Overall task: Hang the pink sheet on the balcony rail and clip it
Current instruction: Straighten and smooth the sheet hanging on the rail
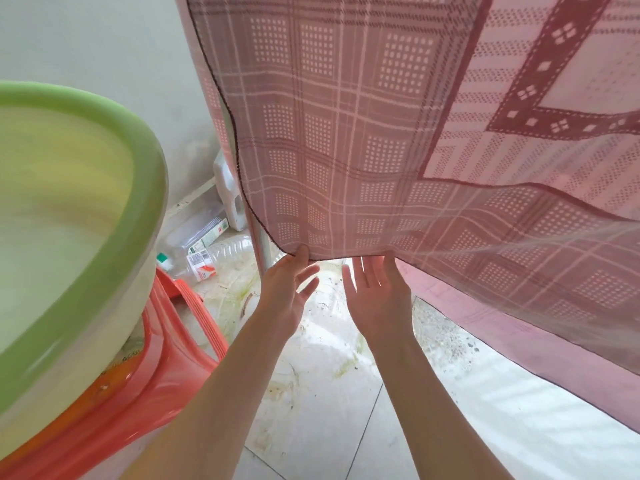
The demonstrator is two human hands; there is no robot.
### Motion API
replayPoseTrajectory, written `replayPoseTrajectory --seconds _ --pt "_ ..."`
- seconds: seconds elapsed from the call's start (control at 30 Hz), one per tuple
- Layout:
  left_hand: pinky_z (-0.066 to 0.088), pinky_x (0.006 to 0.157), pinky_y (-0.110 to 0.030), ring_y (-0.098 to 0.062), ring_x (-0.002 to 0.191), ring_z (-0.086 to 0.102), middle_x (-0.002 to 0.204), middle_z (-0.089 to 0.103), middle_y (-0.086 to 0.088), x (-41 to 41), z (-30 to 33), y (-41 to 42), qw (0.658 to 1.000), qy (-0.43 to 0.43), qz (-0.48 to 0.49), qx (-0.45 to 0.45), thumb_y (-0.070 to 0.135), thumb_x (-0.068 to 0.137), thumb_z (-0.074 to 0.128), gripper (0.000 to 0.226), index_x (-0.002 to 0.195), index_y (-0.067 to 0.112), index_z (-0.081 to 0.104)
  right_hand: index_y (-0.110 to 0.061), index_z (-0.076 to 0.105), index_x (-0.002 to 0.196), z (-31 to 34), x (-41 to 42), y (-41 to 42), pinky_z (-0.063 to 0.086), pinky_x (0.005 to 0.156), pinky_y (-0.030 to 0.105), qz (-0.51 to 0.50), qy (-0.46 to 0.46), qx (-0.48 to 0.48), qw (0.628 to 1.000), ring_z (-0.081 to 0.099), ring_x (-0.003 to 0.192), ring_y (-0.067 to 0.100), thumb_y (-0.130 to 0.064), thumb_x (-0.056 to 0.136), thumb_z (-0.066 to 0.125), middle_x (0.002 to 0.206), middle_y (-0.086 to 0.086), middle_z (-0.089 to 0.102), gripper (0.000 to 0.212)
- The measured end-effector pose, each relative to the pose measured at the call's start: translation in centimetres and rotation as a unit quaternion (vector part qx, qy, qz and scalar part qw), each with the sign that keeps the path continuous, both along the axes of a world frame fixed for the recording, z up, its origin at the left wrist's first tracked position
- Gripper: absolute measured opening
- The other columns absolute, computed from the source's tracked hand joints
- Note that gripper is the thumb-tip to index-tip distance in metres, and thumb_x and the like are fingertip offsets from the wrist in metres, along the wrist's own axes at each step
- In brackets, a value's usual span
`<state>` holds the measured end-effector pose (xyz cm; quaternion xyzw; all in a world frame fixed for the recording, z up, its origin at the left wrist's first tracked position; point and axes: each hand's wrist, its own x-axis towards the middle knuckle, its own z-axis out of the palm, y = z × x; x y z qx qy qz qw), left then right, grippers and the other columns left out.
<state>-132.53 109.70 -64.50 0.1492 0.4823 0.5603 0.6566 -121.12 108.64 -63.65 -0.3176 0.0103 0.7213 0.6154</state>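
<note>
hanging just above both hands, the pink sheet (363, 140) runs its hem left to right; left hand (287, 289) pinches it, right hand (375, 299) touches it, fingers spread.

1. The pink sheet (363, 133) is seen to be thin woven cloth, matt and half-transparent, printed with checks.
2. The green basin (86, 209) is made of smooth, glossy plastic.
3. The orange stool (166, 362) is shiny moulded plastic.
4. The floor (346, 393) is laid with pale, stained tiles.
5. The post (261, 244) looks like dull metal.
</note>
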Motion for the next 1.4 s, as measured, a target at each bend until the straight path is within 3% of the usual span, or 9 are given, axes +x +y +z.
replayPoseTrajectory --seconds 0.07,0.13,0.23,0.53,0.7,0.83,1.0,1.2,1.4 --pt "0.043 0.085 -0.034 -0.016 0.096 0.056 0.098 0.059 0.001 -0.2 -0.2 0.3 1.0 -0.017 -0.009 0.002 0.02 0.089 0.058 0.005 0.09 0.015 0.059 -0.017 0.06 0.105 -0.8 0.4 -0.2 0.047 0.096 0.026 -0.058 0.01 -0.011 0.998 0.057 0.106 0.009 -0.03 0.089 0.06 0.108 -0.006 0.061 0.02" --pt "0.041 0.094 -0.038 -0.019 0.108 0.054 0.117 0.058 -0.002 -0.2 -0.3 0.8 0.999 -0.044 -0.011 0.005 0.02 0.089 0.058 0.011 0.099 0.015 0.058 -0.014 0.061 0.109 0.0 0.9 -0.2 0.049 0.091 0.02 -0.087 -0.002 -0.045 0.995 0.058 0.102 0.009 -0.013 0.094 0.053 0.101 -0.006 0.061 0.017" --pt "0.038 0.098 -0.039 -0.02 0.12 0.046 0.127 0.056 -0.003 0.2 0.0 1.6 0.996 -0.079 0.045 0.012 0.012 0.088 0.058 0.01 0.098 0.015 0.059 -0.007 0.062 0.111 0.8 1.3 -1.3 0.05 0.087 0.027 -0.088 -0.026 -0.035 0.995 0.06 0.104 0.015 -0.015 0.089 0.06 0.104 0.002 0.061 0.024" --pt "0.039 0.103 -0.038 -0.021 0.104 0.057 0.093 0.063 -0.002 0.5 0.7 1.9 0.99 -0.068 0.121 0.0 0.003 0.087 0.058 0.009 0.082 0.011 0.059 -0.012 0.068 0.085 1.9 1.9 -3.5 0.049 0.09 0.032 -0.094 -0.073 -0.017 0.993 0.063 0.096 0.012 -0.009 0.089 0.058 0.085 -0.005 0.07 0.011" --pt "0.038 0.1 -0.036 -0.019 0.104 0.055 0.098 0.063 -0.001 0.3 0.3 0.8 0.995 -0.068 0.074 0.016 0.004 0.087 0.057 0.006 0.087 0.009 0.059 -0.01 0.063 0.106 1.9 2.6 -3.1 0.046 0.09 0.026 -0.13 -0.09 -0.065 0.985 0.059 0.103 0.009 -0.012 0.089 0.059 0.104 -0.004 0.065 0.017" --pt "0.046 0.088 -0.035 -0.02 0.098 0.058 0.091 0.063 0.0 -0.6 -0.3 -0.4 0.998 -0.055 0.032 0.028 0.005 0.085 0.06 0.007 0.081 0.011 0.062 -0.015 0.061 0.1 2.1 3.8 -2.6 0.044 0.094 0.027 -0.16 -0.122 -0.077 0.977 0.055 0.11 0.011 -0.017 0.09 0.06 0.114 -0.003 0.06 0.011" --pt "0.046 0.077 -0.031 -0.021 0.095 0.059 0.093 0.065 -0.004 -1.6 -0.4 -0.6 0.999 0.009 0.049 0.014 0.008 0.083 0.064 0.005 0.087 0.01 0.064 -0.015 0.049 0.124 1.8 0.7 -3.2 0.043 0.098 0.04 -0.05 -0.117 -0.119 0.985 0.044 0.122 0.023 -0.028 0.088 0.061 0.127 0.004 0.045 0.041" --pt "0.047 0.078 -0.031 -0.019 0.093 0.063 0.095 0.068 -0.004 -2.8 -0.2 -1.1 0.997 0.08 0.001 0.019 0.015 0.082 0.065 0.005 0.084 0.014 0.07 -0.02 0.064 0.093 2.4 -3.1 -1.5 0.046 0.08 0.024 0.006 -0.194 -0.07 0.978 0.06 0.099 0.011 -0.021 0.089 0.061 0.101 -0.006 0.065 0.005" --pt "0.041 0.081 -0.037 -0.023 0.09 0.052 0.092 0.055 -0.003 -5.4 0.1 1.1 0.951 0.216 0.22 -0.015 0.012 0.086 0.042 0.012 0.083 0.019 0.051 -0.019 0.061 0.098 3.4 -2.8 -0.4 0.045 0.083 0.03 -0.041 -0.162 -0.068 0.984 0.059 0.101 0.013 -0.022 0.092 0.057 0.102 -0.003 0.064 0.008"
